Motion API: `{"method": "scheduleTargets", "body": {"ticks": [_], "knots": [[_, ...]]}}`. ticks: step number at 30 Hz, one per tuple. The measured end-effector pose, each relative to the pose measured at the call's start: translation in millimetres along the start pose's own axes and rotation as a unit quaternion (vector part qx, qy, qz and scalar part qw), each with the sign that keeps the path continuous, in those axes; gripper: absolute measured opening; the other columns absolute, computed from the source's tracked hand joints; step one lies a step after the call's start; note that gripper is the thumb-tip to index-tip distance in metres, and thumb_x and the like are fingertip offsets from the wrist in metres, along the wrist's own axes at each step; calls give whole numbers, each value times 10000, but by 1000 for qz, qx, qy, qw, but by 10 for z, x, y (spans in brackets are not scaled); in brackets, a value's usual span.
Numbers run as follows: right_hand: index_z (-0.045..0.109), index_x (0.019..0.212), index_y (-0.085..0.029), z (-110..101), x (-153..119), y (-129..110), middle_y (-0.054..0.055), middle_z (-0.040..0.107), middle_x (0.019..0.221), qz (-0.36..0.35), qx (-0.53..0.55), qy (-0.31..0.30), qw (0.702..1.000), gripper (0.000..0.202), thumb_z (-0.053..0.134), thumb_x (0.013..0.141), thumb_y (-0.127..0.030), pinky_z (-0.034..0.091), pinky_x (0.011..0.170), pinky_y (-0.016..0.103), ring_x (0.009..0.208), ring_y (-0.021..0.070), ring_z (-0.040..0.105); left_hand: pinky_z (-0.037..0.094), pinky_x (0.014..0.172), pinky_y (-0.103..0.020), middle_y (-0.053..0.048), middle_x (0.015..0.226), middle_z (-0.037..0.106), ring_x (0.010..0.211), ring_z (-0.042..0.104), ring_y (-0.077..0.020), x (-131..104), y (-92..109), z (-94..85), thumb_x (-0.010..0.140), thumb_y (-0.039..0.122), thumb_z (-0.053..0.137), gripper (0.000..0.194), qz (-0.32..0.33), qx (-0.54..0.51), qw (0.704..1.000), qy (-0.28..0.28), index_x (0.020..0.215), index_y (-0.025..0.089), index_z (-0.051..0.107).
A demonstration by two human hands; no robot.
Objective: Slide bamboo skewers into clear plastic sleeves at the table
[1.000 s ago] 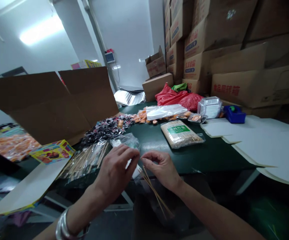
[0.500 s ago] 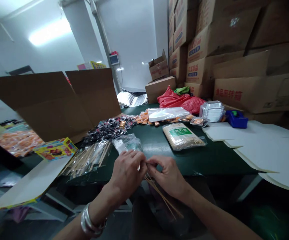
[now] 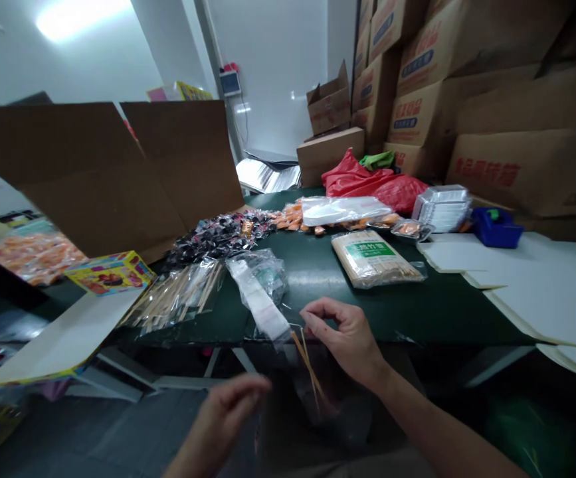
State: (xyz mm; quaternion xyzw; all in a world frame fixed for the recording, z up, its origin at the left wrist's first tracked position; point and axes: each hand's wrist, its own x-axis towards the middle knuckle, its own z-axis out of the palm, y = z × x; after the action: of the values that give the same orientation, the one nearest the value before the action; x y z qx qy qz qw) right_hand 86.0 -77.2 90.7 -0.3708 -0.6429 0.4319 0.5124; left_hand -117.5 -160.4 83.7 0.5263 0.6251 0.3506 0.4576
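My right hand (image 3: 346, 337) is at the table's front edge, thumb and forefinger pinched on the rim of a clear plastic bag (image 3: 335, 392) that hangs over my lap. Inside or behind its film, a few thin bamboo sticks (image 3: 309, 367) slant downward. Lower and to the left is my left hand (image 3: 228, 415), smeared by motion and apart from the bag; its fingers are not clear. A stack of clear bags with a white strip (image 3: 260, 302) lies by the table edge. To the right, a pack of bamboo sticks (image 3: 371, 255) with a green label rests on the table.
Filled stick bags (image 3: 175, 292), black-wrapped packets (image 3: 218, 236) and orange packets (image 3: 290, 216) spread over the dark green table (image 3: 312, 265). A large open carton (image 3: 178, 159) stands left. White card sheets (image 3: 531, 272) and a blue tape dispenser (image 3: 495, 227) lie right.
My left hand has left the bag and dropped down to the left. My right hand stays at the bag's rim, fingers still pinched. The view has tilted slightly down.
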Motion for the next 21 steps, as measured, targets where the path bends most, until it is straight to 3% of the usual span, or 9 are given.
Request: {"method": "scheduleTargets", "body": {"ticks": [3,4,6,9,13,16,21], "knots": [[652,747,-168,20,-7,-3,-5,616,639,2,-10,-10,1000,152,568,830,-264,436,574,208,604,124,555,469,725,-250,-40,1004,689,904,604,-192,302,316,52,637,339,744,486,36,-100,994,-2,1098,236,633],[652,748,-168,19,-5,2,-4,613,640,3,-13,-15,1000,157,566,832,-268,434,572,208,604,124,551,467,698,-241,-38,958,690,850,606,-174,403,396,90,624,318,758,504,47,-132,990,-13,1100,221,623],[652,744,-166,11,5,37,-2,608,643,2,-18,-24,1000,166,564,833,-274,433,573,211,605,125,543,431,578,-211,2,721,654,636,560,-117,571,470,204,638,301,750,349,57,-176,982,-33,947,180,644],[656,770,-168,-6,28,153,-2,604,657,4,-1,-25,1000,151,581,821,-288,440,581,216,614,127,544,325,459,-189,64,505,501,457,413,-68,713,395,385,686,295,701,175,57,-236,970,-23,770,174,607],[654,818,-179,-44,58,314,1,616,693,12,73,-40,996,133,536,816,-240,465,631,229,650,134,570,294,476,-186,61,531,483,474,389,-57,783,233,458,660,236,662,99,41,-312,949,-11,691,173,592],[661,773,-174,-69,79,348,12,631,712,4,64,-70,995,211,457,821,-199,464,650,229,683,138,581,355,540,-216,23,594,541,547,449,-88,835,188,424,680,225,598,67,68,-289,955,-18,685,162,622],[650,762,-173,55,109,354,20,648,715,-43,-16,-55,997,115,565,816,-230,463,647,238,671,146,593,395,611,-220,16,689,543,637,481,-106,832,172,395,737,258,633,107,106,-102,989,21,737,169,574]]}}
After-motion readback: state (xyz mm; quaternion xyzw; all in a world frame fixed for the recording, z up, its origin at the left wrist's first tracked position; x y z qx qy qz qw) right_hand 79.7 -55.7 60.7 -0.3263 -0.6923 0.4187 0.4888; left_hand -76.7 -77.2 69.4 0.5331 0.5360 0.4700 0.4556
